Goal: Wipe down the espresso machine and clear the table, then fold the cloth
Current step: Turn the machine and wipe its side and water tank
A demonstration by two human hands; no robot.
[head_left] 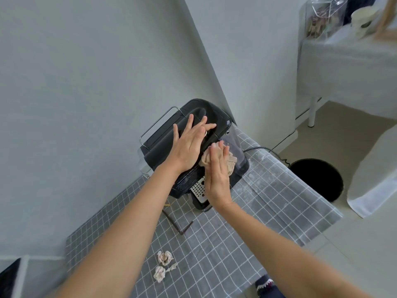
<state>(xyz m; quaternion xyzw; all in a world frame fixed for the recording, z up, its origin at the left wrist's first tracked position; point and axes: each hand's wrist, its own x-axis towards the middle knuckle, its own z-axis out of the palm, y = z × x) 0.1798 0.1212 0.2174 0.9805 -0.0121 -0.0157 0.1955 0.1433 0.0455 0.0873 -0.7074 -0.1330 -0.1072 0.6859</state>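
A black espresso machine (pixel 163 143) stands at the far end of the table (pixel 268 203), against the wall. My left hand (pixel 190 143) lies flat on its top with the fingers spread. My right hand (pixel 217 175) presses a beige cloth (pixel 229 161) against the machine's right side; most of the cloth is hidden under the palm. Crumpled paper scraps (pixel 163 265) lie on the grey checked tablecloth near the front.
A thin dark stick (pixel 176 222) lies on the table in front of the machine. A black round bin (pixel 318 179) sits on the floor to the right, beside a power cable (pixel 272 151). A white-draped table (pixel 348 67) stands at the back right.
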